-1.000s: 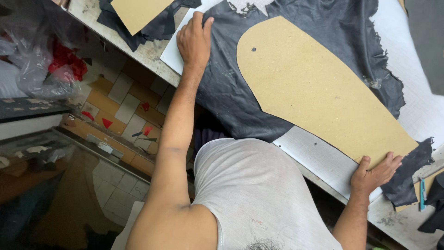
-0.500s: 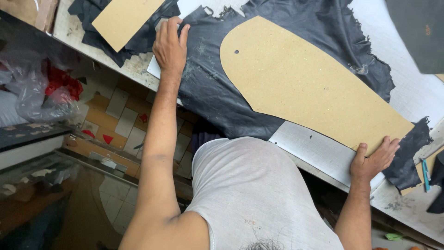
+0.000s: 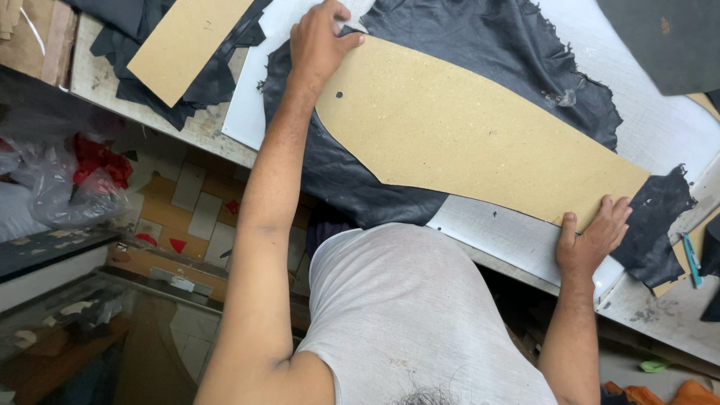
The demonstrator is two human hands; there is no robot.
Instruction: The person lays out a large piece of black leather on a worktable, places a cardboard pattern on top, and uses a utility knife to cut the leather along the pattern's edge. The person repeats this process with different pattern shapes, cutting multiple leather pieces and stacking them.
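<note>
2 hands on a cardboard pattern (image 3: 465, 135)

Left hand (image 3: 319, 41) and right hand (image 3: 592, 240) lie flat, fingers spread, pressing its ends onto dark leather (image 3: 495, 52).

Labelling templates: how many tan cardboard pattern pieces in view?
2. The large cardboard pattern lies on the dark leather, with the left hand and right hand at its ends. A smaller one is top left. More may be hidden off-frame.

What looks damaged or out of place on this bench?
The dark leather has ragged, torn edges, with a small crumpled spot near its right side. The card pattern lies flat on it, left hand and right hand at its ends. Nothing spilled.
</note>
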